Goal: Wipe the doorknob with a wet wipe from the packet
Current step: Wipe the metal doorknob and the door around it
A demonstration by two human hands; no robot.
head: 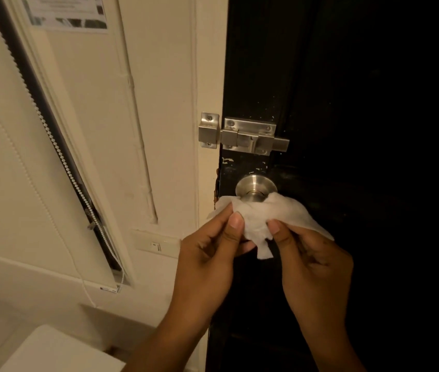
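A round silver doorknob (255,185) sits on a black door (347,130). A white wet wipe (261,219) is spread just below the knob, its top edge covering the knob's lower front. My left hand (207,253) pinches the wipe's left side between thumb and fingers. My right hand (312,261) pinches its right side, and a flap trails off to the right. The packet is not in view.
A silver slide bolt (250,138) is mounted above the knob, reaching to the cream door frame (207,76). A light switch (156,244) sits on the wall at left. A roller blind with a bead chain (60,146) hangs further left. A white surface (51,350) lies at bottom left.
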